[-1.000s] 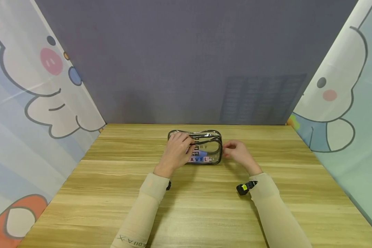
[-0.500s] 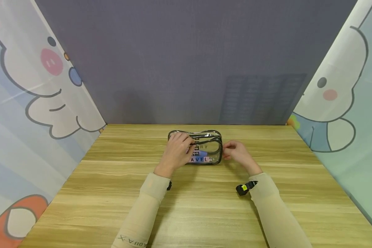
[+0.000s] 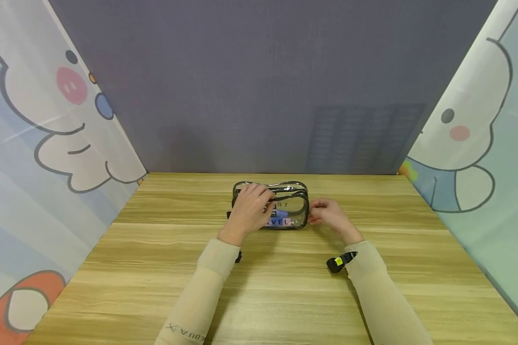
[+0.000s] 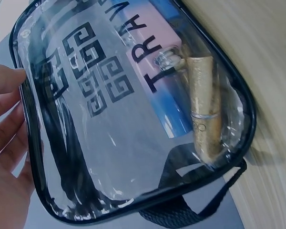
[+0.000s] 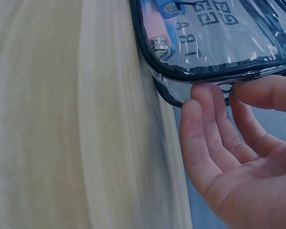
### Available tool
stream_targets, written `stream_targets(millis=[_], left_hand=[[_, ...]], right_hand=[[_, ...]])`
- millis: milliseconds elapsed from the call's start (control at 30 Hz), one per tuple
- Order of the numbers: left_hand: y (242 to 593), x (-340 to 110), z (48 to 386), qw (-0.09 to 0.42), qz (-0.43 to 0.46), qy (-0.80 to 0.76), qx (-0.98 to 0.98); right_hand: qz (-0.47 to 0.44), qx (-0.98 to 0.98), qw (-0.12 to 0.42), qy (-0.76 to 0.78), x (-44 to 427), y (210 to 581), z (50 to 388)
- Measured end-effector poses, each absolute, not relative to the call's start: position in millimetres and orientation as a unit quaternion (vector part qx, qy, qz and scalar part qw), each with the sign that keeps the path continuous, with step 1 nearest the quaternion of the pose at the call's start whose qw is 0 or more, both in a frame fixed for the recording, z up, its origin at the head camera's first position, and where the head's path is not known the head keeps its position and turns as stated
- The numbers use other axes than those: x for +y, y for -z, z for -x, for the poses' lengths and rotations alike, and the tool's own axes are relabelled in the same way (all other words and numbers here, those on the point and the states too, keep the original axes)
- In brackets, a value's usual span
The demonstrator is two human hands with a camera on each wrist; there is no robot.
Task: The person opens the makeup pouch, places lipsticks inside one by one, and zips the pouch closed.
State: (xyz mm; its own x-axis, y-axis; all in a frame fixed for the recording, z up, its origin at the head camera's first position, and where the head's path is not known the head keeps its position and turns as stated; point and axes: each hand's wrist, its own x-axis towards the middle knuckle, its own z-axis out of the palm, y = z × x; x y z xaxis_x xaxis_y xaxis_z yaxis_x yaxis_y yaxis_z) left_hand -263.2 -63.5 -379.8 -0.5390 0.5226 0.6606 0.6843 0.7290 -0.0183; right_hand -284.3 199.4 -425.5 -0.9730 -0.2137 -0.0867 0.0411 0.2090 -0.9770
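Note:
A clear pouch (image 3: 297,203) with black piping and the word TRAVEL stands upright on the table. My left hand (image 3: 249,208) rests over its upper left part and grips the top edge. At the pouch's right end, my right hand (image 3: 331,216) pinches a small zipper pull (image 5: 226,88) between thumb and finger, as the right wrist view shows. Through the clear wall, the left wrist view reveals a gold lipstick-like tube (image 4: 205,109) and a pink-and-blue tube (image 4: 174,119). A black strap loop (image 4: 176,214) sticks out from the pouch's left end.
The wood-grain table (image 3: 280,287) reaches back to a dark grey panel (image 3: 259,96). Cartoon-printed cloths hang at the left (image 3: 17,191) and right (image 3: 492,239). A black wrist camera (image 3: 337,264) sits below the right hand.
The pouch has shifted slightly left, and its left-end strap now shows. My left hand has slid a little to the right along the top edge. The right hand stays at the right end.

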Motion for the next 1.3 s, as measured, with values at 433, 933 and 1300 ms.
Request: stream_targets(millis=[433, 933, 1300], left_hand=[[378.6, -46.6, 267.6, 0.324, 0.364, 0.13, -0.864], [371.5, -25.9, 268.7, 0.308, 0.372, 0.128, -0.866], [369.2, -15.5, 270.3, 0.288, 0.379, 0.126, -0.87]], right_hand=[[0.062, 0.754, 0.113, 0.645, 199.6, 429.3, 285.1], [0.051, 0.739, 0.119, 0.661, 199.2, 429.6, 285.7], [0.044, 0.741, 0.133, 0.657, 198.6, 430.2, 286.5]])
